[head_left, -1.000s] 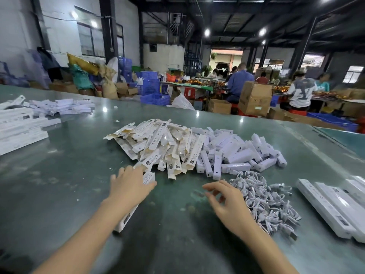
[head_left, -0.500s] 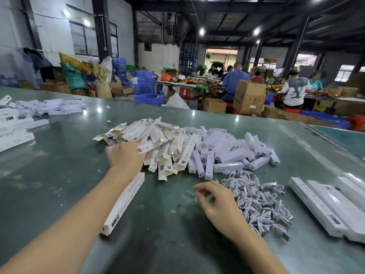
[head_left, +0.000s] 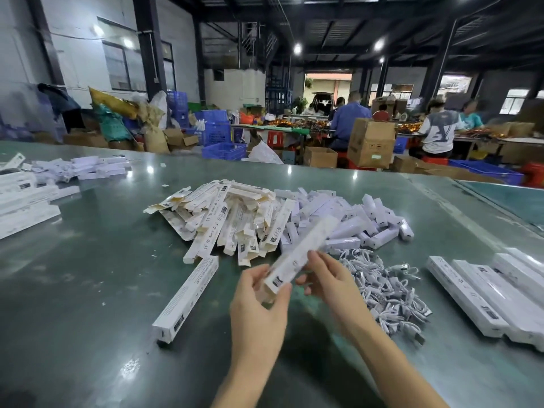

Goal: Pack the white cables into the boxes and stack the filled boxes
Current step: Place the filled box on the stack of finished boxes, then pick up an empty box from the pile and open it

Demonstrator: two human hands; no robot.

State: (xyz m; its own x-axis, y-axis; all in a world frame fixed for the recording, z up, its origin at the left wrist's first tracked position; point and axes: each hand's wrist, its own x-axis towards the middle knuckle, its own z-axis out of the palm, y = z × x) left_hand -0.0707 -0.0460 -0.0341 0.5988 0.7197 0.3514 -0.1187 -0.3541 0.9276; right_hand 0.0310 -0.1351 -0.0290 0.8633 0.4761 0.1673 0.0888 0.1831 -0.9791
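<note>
Hands (head_left: 259,301) now lifting flat box (head_left: 300,254), previously on table (head_left: 88,290)

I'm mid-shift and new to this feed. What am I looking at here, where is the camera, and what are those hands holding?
There is no machine: one camera on a person's head looks forward and down at their own bare hands. The left hand and right hand together hold one long white box above a green table. On the table lie a heap of flat empty boxes, a pile of coiled white cables, one closed box at left and a row of boxes at right. Other workers sit far behind.
</note>
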